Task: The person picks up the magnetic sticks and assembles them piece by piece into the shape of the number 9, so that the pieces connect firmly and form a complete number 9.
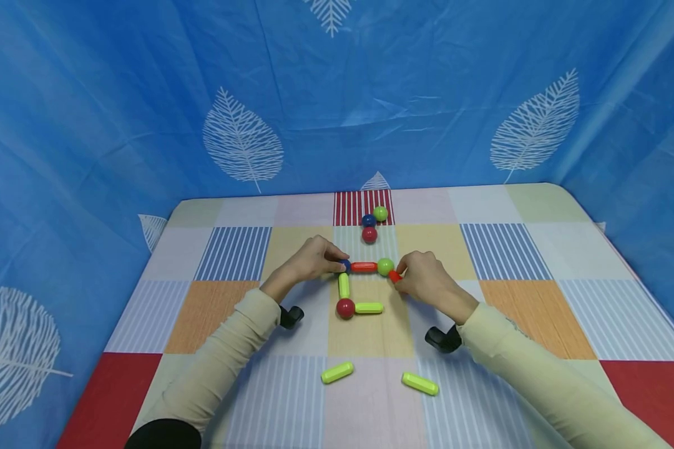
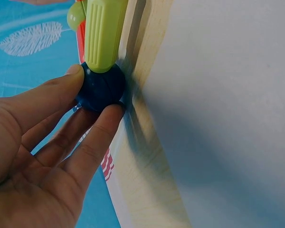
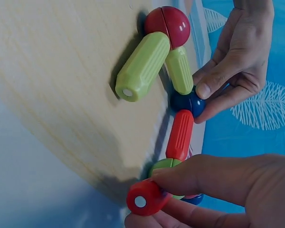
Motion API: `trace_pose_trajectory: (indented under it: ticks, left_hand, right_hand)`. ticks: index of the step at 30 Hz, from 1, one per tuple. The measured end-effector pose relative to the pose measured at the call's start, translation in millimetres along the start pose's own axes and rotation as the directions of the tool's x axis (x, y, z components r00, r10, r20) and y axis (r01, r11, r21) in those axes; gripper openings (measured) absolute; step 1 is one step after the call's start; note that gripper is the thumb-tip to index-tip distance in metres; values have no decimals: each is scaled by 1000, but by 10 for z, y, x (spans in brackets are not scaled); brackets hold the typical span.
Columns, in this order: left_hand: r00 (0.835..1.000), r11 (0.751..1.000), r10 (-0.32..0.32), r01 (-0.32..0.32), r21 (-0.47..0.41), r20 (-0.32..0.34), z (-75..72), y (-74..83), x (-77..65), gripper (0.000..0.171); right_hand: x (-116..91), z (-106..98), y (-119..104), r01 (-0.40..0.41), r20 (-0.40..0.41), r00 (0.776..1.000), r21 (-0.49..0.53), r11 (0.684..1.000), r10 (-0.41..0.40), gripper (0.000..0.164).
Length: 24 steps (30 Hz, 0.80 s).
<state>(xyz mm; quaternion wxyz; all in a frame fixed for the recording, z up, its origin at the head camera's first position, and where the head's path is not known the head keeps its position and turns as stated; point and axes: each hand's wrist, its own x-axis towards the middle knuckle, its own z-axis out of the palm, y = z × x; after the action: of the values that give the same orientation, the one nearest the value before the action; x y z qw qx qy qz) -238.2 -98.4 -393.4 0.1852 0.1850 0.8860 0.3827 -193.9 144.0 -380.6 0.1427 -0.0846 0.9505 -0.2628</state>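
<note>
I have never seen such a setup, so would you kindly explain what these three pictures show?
There is no machine here, just a person's bare left hand and right hand. The wide picture is taken from the head; the other two from the left and right wrists. A patchwork-patterned cloth covers the surface. The left hand pinches a glossy dark blue ball. A ridged red rod links it to a light green ball; a ridged light green rod links it to a glossy red ball, which bears another light green rod. The right hand pinches a second red rod beside the light green ball. Two loose light green rods lie nearer the person; three more balls, red, blue and green, lie farther away.
</note>
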Motion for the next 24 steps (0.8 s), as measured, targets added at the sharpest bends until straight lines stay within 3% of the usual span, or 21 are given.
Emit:
trace_pose_trajectory:
  ticks: [17,21,24]
  left_hand:
    - [1000,1000,-14,14,-10,0,5,-3,-5,26]
    - [1000,1000,-12,12,-7,-2,6,-7,-6,26]
    - [1000,1000,-10,10,-7,-4,8,-16,-2,26]
  right_hand:
    - [30,103,55,-62,30,998,154,986,58,24]
    - [38,132,71,-114,58,993,242,964,103,24]
    - [32,144,74,-157,90,987,345,925,134,25]
